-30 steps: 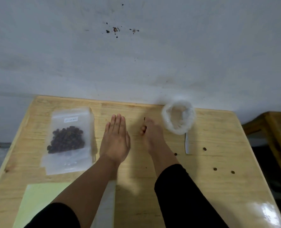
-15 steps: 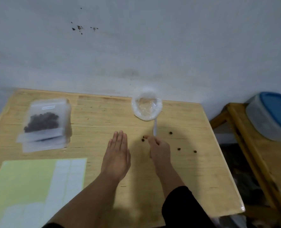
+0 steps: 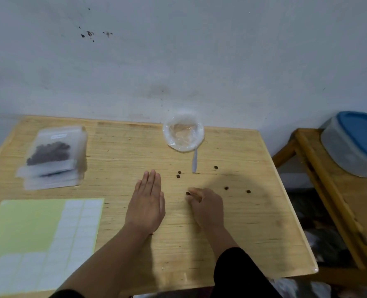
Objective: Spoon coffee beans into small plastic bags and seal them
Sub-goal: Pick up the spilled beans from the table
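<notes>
head view: the white spoon [image 3: 194, 161] lies on the wooden table [image 3: 253, 222], its long way running from the clear bowl [image 3: 183, 134] toward the person. the left hand [image 3: 147, 206] lies flat, fingers pressed together. the right hand [image 3: 207, 206] pinches one coffee bean [image 3: 187, 193]. more beans [image 3: 226, 187] lie loose. filled bags [image 3: 53, 155] sit near the left edge.
</notes>
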`<state>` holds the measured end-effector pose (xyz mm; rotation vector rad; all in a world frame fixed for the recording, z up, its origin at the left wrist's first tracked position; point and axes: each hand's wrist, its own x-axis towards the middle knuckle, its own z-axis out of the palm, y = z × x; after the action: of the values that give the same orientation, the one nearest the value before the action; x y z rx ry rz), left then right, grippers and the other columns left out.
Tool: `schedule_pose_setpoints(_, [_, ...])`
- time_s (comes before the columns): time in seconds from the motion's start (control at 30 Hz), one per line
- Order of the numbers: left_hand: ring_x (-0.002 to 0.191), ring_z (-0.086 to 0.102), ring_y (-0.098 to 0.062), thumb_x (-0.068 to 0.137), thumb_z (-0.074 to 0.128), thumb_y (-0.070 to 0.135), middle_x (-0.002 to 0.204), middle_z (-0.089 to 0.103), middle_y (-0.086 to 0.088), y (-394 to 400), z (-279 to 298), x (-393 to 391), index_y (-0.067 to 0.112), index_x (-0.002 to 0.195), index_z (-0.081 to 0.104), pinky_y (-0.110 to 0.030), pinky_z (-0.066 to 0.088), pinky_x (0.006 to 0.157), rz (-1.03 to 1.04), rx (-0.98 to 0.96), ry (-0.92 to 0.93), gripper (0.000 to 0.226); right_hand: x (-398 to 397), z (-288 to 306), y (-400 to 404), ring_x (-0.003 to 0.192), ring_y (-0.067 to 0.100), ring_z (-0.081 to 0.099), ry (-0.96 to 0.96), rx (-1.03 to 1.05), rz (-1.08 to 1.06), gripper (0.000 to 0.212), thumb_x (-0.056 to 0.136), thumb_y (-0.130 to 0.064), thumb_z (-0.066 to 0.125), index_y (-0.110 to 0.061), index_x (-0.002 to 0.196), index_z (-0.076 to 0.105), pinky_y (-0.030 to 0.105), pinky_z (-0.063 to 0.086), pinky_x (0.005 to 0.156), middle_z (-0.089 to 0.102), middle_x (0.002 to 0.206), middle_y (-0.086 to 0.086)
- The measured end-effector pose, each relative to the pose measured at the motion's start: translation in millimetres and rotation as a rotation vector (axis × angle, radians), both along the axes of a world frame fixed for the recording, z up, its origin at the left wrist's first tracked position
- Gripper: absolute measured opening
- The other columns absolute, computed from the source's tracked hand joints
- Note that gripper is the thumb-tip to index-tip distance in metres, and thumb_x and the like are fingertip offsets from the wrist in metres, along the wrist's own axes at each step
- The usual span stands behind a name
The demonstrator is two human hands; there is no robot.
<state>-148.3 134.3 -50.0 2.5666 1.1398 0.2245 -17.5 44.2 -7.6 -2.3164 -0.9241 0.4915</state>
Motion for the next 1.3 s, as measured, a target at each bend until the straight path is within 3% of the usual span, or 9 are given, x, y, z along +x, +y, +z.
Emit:
schedule_pose_setpoints(0.23, [0.138, -0.017, -0.011, 0.081, -0.013, 0.041, 0.158, -0.001, -0.008, 1.5, 7.1, 1.2, 0.006, 0.148, 0.002, -0.028, -0.011, 0.114, -0.001, -0.046, 0.028, 0.078, -0.8, 1.2, 10.7, 0.074, 0.008, 0.054, 0.075, 0.087, -0.002, 0.008, 0.085, -0.017, 0.062, -0.012, 0.082, 0.067, 0.016, 0.036, 0.070, 0.062, 0.080, -0.003])
schedule_pose_setpoints(0.43, [0.142, -0.014, -0.014, 0.080, -0.013, 0.041, 0.158, -0.002, -0.008, 12.3, 11.0, 15.0, 0.008, 0.149, 0.000, -0.027, -0.011, 0.113, 0.011, -0.048, 0.022, 0.077, 3.8, 23.0, 29.7, 0.052, 0.013, 0.044, 1.220, 0.546, -0.388, 0.019, 0.089, -0.004, 0.042, -0.010, 0.071, 0.046, 0.023, 0.037, 0.047, 0.050, 0.063, 0.006])
schedule_pose_setpoints(0.53, [0.142, -0.014, -0.014, 0.081, -0.013, 0.040, 0.158, -0.003, -0.007, 15.1, 8.4, 22.7, 0.008, 0.149, -0.001, -0.027, -0.012, 0.113, 0.014, -0.050, 0.024, 0.076, 9.0, 23.9, 35.9, 0.052, 0.016, 0.047, 1.389, 0.643, -0.464, 0.017, 0.089, -0.003, 0.037, -0.009, 0.075, 0.045, 0.021, 0.039, 0.045, 0.053, 0.065, 0.008])
schedule_pose_setpoints(0.6, [0.140, -0.018, -0.012, 0.082, -0.013, 0.039, 0.158, -0.005, -0.007, 14.9, 5.7, 23.5, 0.008, 0.148, -0.003, -0.028, -0.012, 0.114, 0.015, -0.033, 0.037, 0.074, 12.2, 25.3, 41.0, 0.049, 0.013, 0.043, 1.273, 0.557, -0.468, 0.013, 0.087, -0.007, 0.045, -0.010, 0.075, 0.048, 0.020, 0.036, 0.043, 0.050, 0.058, 0.003])
schedule_pose_setpoints(0.7, [0.140, -0.018, -0.014, 0.085, -0.011, 0.038, 0.158, -0.003, -0.008, 14.6, 5.3, 21.9, 0.007, 0.148, 0.000, -0.029, -0.012, 0.114, 0.010, -0.012, 0.030, 0.071, 15.7, 18.9, 50.3, 0.046, 0.025, 0.044, 0.703, 0.275, -0.318, 0.023, 0.083, -0.017, 0.061, -0.004, 0.063, 0.060, 0.026, 0.040, 0.042, 0.057, 0.054, 0.008])
schedule_pose_setpoints(0.83, [0.144, -0.012, -0.017, 0.089, -0.007, 0.037, 0.158, 0.000, -0.009, 14.9, 5.3, 20.9, 0.006, 0.148, 0.001, -0.030, -0.009, 0.115, -0.001, -0.005, 0.015, 0.067, 16.5, 7.9, 61.2, 0.069, 0.008, 0.054, 0.216, 0.062, -0.041, 0.029, 0.083, -0.027, 0.065, -0.013, 0.108, 0.069, 0.023, 0.044, 0.088, 0.062, 0.070, -0.008])
schedule_pose_setpoints(0.97, [0.144, -0.010, -0.017, 0.090, -0.003, 0.036, 0.158, 0.002, -0.008, 14.8, 4.2, 20.8, 0.006, 0.148, 0.003, -0.031, -0.007, 0.116, 0.002, -0.011, -0.002, 0.065, 14.6, -0.4, 65.8, 0.092, 0.012, 0.063, 0.039, 0.010, 0.038, 0.031, 0.083, -0.026, 0.067, -0.016, 0.112, 0.068, 0.014, 0.036, 0.089, 0.072, 0.102, 0.003])
schedule_pose_setpoints(1.17, [0.143, -0.015, -0.016, 0.088, -0.008, 0.037, 0.158, -0.003, -0.007, 15.0, 5.7, 21.4, 0.008, 0.148, -0.002, -0.030, -0.010, 0.115, 0.004, -0.019, 0.018, 0.066, 9.9, -8.2, 62.7, 0.079, 0.010, 0.061, -0.014, 0.110, -0.030, 0.009, 0.080, -0.018, 0.070, -0.011, 0.086, 0.071, 0.017, 0.042, 0.080, 0.071, 0.086, 0.001])
schedule_pose_setpoints(1.3, [0.144, -0.013, -0.017, 0.088, -0.007, 0.037, 0.158, -0.001, -0.008, 15.1, 4.8, 21.4, 0.007, 0.148, 0.000, -0.031, -0.009, 0.115, 0.004, -0.003, 0.020, 0.067, 8.1, -10.2, 62.5, 0.083, 0.012, 0.060, -0.036, 0.040, -0.010, 0.008, 0.084, -0.019, 0.065, -0.013, 0.088, 0.067, 0.018, 0.039, 0.077, 0.067, 0.088, 0.000])
